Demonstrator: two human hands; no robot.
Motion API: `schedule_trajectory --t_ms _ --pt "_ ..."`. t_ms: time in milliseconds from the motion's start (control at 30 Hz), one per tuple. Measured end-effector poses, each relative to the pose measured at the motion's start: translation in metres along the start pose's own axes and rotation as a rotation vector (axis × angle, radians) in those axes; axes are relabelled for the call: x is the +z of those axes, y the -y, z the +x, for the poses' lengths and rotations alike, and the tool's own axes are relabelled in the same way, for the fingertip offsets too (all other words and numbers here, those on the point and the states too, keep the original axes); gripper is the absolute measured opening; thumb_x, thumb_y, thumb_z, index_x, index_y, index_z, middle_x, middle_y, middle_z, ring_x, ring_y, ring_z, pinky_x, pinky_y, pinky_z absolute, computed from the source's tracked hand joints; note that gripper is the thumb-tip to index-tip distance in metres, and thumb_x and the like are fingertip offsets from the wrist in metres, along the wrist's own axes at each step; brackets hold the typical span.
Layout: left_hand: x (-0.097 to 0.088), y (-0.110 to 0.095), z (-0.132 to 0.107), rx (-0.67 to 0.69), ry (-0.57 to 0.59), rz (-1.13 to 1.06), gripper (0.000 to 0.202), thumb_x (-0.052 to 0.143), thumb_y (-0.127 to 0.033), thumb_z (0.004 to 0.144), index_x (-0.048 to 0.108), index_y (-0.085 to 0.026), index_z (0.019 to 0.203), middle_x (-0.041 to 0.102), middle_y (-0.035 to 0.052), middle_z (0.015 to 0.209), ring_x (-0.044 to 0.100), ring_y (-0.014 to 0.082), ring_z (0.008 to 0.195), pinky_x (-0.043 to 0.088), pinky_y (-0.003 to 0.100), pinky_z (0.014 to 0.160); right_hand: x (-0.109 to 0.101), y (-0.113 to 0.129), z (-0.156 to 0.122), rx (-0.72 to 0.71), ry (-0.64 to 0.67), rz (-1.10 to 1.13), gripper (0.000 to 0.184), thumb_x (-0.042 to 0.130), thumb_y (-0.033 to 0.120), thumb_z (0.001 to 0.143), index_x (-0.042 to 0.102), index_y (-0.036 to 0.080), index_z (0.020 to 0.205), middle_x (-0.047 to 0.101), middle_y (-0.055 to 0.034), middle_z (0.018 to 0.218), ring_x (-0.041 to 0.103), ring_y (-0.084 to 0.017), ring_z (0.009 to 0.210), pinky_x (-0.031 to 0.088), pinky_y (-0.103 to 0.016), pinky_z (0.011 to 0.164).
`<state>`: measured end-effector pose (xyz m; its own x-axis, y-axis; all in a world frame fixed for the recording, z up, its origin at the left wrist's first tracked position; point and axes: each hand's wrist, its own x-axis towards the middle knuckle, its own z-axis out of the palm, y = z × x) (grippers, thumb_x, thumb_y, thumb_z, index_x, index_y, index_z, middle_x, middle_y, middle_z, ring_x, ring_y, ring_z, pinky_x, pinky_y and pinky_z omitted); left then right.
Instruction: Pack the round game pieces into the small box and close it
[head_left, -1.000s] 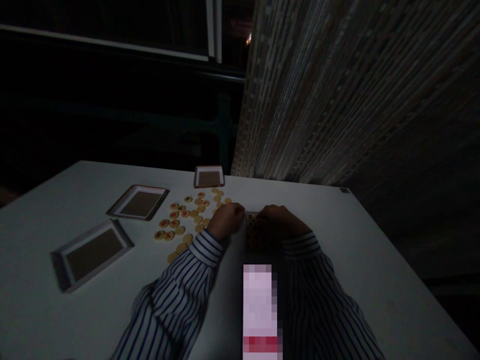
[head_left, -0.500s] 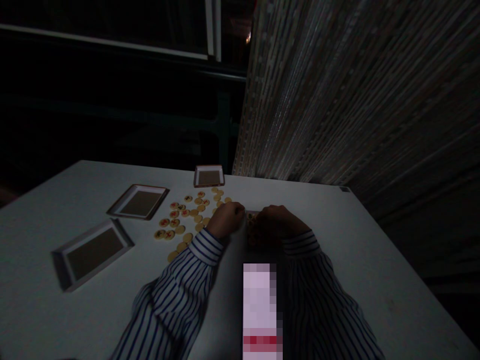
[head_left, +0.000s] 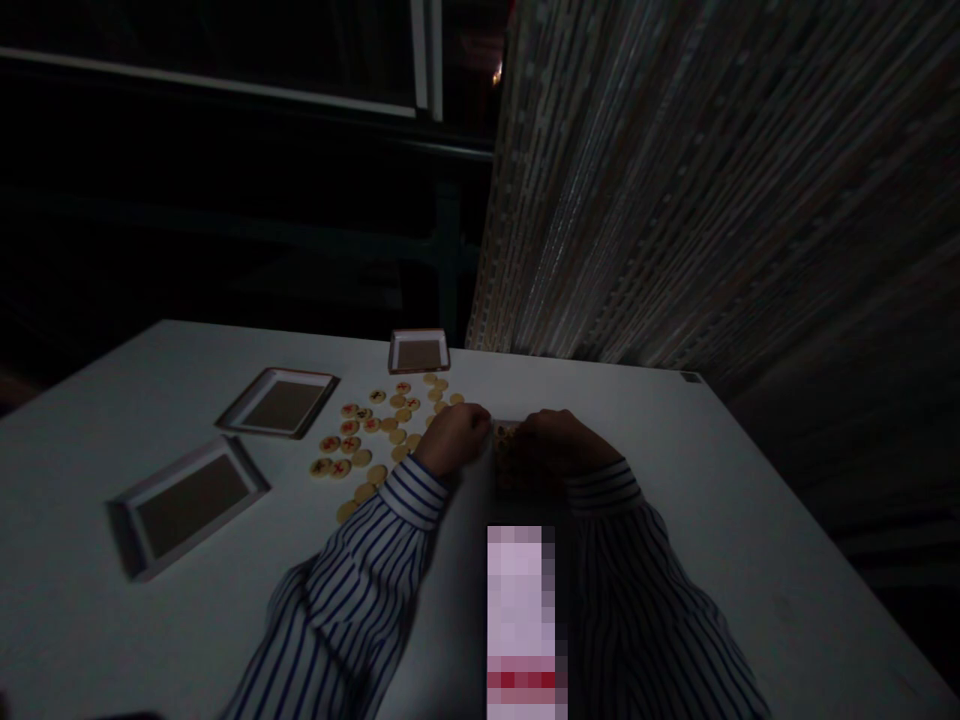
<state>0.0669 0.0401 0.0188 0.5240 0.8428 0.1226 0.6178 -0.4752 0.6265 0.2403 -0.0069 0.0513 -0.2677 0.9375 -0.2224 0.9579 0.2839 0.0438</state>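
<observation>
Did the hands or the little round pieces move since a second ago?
No, nothing visibly moved. The left hand and right hand stay close together beside the round yellow game discs. The discs and the white-rimmed rectangular trays lie where they were.

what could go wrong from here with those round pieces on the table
1. The left sleeve lies right beside the loose round pieces; a sweep of that arm might scatter them across the table.
2. The light is very dim, so the marks on the pieces may be misread.
3. The left hand and right hand crowd a tight group of pieces; a nudge could spill it.
</observation>
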Motion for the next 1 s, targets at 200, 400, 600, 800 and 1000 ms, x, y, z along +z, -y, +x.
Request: schedule_trajectory --t_ms 200,400,600,800,1000 --pt "-0.002 -0.002 -0.001 -0.004 0.014 0.004 0.028 0.043 -0.026 0.079 0.067 -0.014 0.086 0.068 0.0093 0.083 0.06 0.0168 0.075 0.041 0.026 0.069 0.0 -0.002 0.0 -0.011 -0.012 0.021 0.025 0.042 0.028 0.082 0.065 0.02 0.088 0.067 -0.01 0.088 0.062 -0.022 0.081 0.042 -0.029 0.063" --pt "-0.005 -0.007 -0.002 -0.019 0.015 -0.016 0.025 0.045 -0.023 0.079 0.068 -0.014 0.084 0.068 0.0093 0.08 0.06 0.017 0.076 0.042 0.026 0.07 0.004 -0.013 0.004 -0.01 -0.027 0.022 0.028 0.047 0.032 0.08 0.061 0.023 0.103 0.065 -0.0077 0.099 0.059 -0.021 0.091 0.042 -0.03 0.072" --pt "-0.006 -0.009 -0.002 -0.051 0.031 -0.008 0.025 0.046 -0.023 0.078 0.068 -0.015 0.088 0.068 0.0082 0.084 0.06 0.0167 0.078 0.043 0.025 0.072 0.005 -0.019 0.005 0.004 -0.083 0.016 0.028 0.045 0.027 0.08 0.062 0.022 0.102 0.066 -0.0067 0.1 0.059 -0.02 0.091 0.041 -0.028 0.075" --pt "-0.007 -0.01 -0.002 -0.047 0.037 0.019 0.026 0.045 -0.023 0.079 0.068 -0.015 0.088 0.068 0.0082 0.084 0.061 0.0164 0.078 0.043 0.024 0.071 -0.006 -0.015 -0.001 0.011 -0.154 0.042 0.025 0.044 0.023 0.08 0.064 0.02 0.095 0.067 -0.0067 0.093 0.059 -0.018 0.085 0.039 -0.026 0.071" --pt "-0.008 -0.01 -0.003 -0.01 -0.005 0.048 0.027 0.044 -0.025 0.08 0.067 -0.016 0.088 0.068 0.0079 0.086 0.061 0.0172 0.081 0.043 0.025 0.072 -0.009 -0.014 -0.003 0.035 -0.263 0.072 0.025 0.043 0.019 0.08 0.063 0.018 0.094 0.067 -0.0059 0.09 0.059 -0.017 0.081 0.038 -0.026 0.069"
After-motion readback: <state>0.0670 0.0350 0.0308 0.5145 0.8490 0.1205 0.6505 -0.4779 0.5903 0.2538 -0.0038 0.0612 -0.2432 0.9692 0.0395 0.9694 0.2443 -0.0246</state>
